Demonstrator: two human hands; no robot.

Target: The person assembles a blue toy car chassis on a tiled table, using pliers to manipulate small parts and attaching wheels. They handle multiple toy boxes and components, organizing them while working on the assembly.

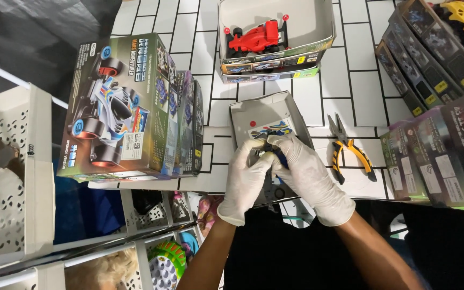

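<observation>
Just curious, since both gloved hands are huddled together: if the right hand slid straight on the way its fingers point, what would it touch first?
The right hand points up-left, so it would probably meet the left hand first; their fingers already meet over a small dark part above the grey tray.

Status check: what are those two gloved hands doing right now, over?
Left hand and right hand, both gloved, pinching a small dark part over the open grey box. Pliers lie beside it, untouched. Nothing in the way.
</observation>
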